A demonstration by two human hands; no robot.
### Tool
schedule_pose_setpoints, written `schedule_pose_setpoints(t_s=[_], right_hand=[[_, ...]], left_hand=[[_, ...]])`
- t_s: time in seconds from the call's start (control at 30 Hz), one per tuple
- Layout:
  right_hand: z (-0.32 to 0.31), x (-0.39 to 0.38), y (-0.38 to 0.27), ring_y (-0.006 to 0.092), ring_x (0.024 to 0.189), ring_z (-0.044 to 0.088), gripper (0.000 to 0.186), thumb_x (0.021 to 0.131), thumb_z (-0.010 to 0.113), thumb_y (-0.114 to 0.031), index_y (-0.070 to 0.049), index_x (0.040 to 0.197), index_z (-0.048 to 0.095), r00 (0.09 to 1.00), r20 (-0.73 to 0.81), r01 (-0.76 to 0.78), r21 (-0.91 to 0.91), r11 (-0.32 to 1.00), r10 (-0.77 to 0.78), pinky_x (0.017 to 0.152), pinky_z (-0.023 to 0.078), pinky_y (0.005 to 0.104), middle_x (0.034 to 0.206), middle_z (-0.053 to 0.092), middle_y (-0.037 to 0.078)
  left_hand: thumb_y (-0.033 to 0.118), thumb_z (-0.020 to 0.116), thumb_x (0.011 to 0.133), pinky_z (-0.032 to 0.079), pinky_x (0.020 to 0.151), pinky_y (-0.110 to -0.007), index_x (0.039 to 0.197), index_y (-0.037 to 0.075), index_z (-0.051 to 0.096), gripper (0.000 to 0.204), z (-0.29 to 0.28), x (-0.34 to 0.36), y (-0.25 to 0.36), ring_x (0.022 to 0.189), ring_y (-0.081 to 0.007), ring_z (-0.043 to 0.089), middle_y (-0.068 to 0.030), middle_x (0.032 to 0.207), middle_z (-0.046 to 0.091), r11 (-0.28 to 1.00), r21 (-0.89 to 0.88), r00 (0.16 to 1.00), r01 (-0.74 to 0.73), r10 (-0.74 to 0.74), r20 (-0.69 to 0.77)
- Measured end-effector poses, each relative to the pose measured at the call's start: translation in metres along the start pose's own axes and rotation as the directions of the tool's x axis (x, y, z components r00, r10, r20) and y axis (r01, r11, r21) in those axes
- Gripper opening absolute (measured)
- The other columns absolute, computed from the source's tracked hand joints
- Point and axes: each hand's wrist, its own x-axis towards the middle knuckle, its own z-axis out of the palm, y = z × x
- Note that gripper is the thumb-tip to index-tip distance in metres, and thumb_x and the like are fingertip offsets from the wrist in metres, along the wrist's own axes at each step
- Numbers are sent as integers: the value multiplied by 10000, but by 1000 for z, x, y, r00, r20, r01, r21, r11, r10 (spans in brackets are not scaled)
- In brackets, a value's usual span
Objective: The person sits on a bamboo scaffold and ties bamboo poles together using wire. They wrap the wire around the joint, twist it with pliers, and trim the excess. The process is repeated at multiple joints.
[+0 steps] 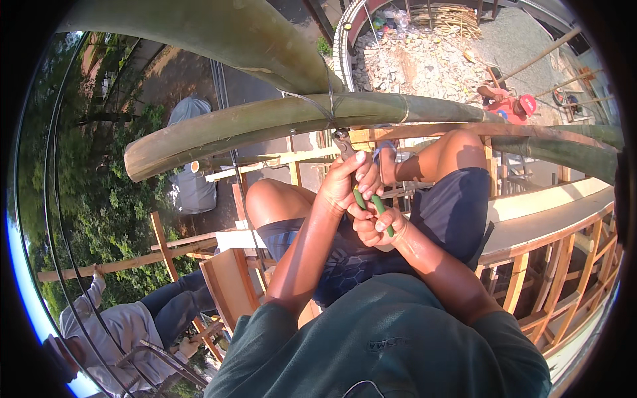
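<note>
A pair of pincers (344, 145) with a dark metal head and green handles stands between my two hands. My left hand (345, 182) is closed round it just below the head, and my right hand (378, 227) is closed on the green handle ends. The jaws are at the underside of a wire tie (331, 111), which binds a horizontal green bamboo pole (265, 123) to a thicker bamboo pole (219, 33). Whether the jaws have the wire between them is too small to tell.
Timber framing surrounds my bent legs, with a plywood panel (544, 215) at right. Dark cables (56, 199) run down the left side. A person in grey (123, 331) is at lower left; another in red (504, 106) is below, near rubble (411, 66). A covered vehicle (192, 159) stands far below.
</note>
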Motion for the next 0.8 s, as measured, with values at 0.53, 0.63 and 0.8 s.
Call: schedule_pose_setpoints(t_s=[0.53,0.63,0.8], right_hand=[[24,-25,-10,181,589,524,356,731,600,34,-60,1056,491,688,-556,-280,-796,536,-467,511,406,309,846,516,37],[14,-15,-2,58,594,335,308,699,597,40,-126,888,420,937,-338,16,-207,978,-86,478,226,195,747,339,-35],[23,-22,-10,70,603,372,244,836,678,-132,-85,955,470,942,-334,-82,-213,974,7,487,309,207,747,379,-24]], left_hand=[[252,612,975,531,694,-317,789,74,545,266,49,15,-31,661,-122,534,-21,724,537,714,693,620,100,500,-605],[388,592,966,546,886,-432,957,22,629,368,58,4,-3,1013,-280,646,-152,966,650,922,384,830,-39,244,-501],[379,503,1026,481,554,-351,617,152,419,476,38,6,-1,400,-135,399,19,464,376,961,266,907,70,50,-418]])
